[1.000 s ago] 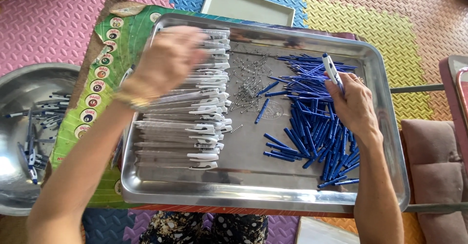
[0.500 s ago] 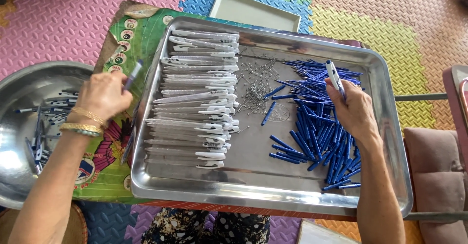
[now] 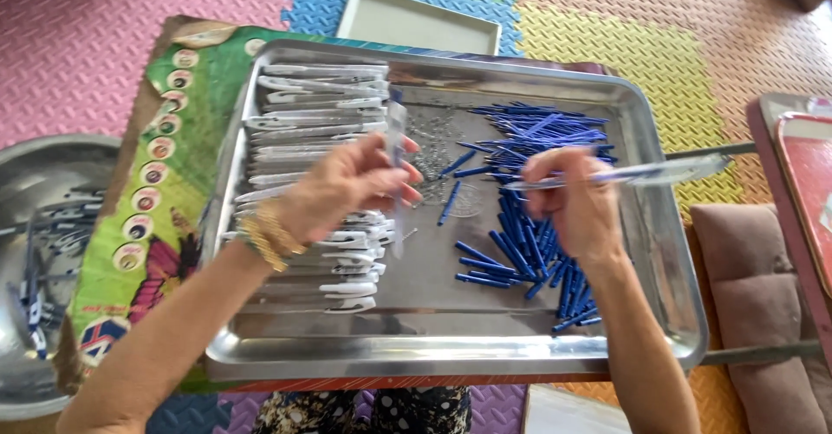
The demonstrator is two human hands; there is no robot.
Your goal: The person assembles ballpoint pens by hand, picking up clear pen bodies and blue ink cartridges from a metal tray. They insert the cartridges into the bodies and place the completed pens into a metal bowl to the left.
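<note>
Left grip (image 3: 360, 182) clamped on one clear barrel (image 3: 397, 152) — right grip (image 3: 572, 195) on one clear pen (image 3: 633, 172), over steel tray (image 3: 451, 356).

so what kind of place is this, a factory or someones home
Probably a home or small informal workshop, with the work done on the floor: coloured foam puzzle mats cover the ground, a steel tray holds stacked clear pen barrels and blue refills, and a cushion lies alongside.
</note>
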